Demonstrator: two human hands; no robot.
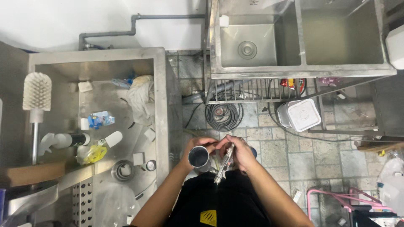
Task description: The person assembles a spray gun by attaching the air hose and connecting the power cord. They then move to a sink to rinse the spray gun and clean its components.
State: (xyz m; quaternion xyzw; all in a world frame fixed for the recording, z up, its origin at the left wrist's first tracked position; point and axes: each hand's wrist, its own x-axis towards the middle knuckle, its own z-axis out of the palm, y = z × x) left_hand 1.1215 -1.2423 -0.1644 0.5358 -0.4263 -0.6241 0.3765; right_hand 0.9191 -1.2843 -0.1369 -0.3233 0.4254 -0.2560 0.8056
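My left hand (194, 144) grips a short steel tube (199, 157) with its dark open end turned up toward me. My right hand (241, 150) holds a thin, clear tool with metal parts (224, 164) that points down and left beside the tube. Both hands meet close to my chest, above a stone-tiled floor. A thin hose runs from under the hands; where it goes is hidden.
A steel sink (160, 80) at left holds a rag, bottles, a yellow-green sponge and scraps. A white bottle brush (36, 93) lies on its left ledge. A double steel sink (296, 38) stands ahead, with a coiled hose (224, 114) and white lidded tub (299, 114) below. Pink frame (336, 199) at lower right.
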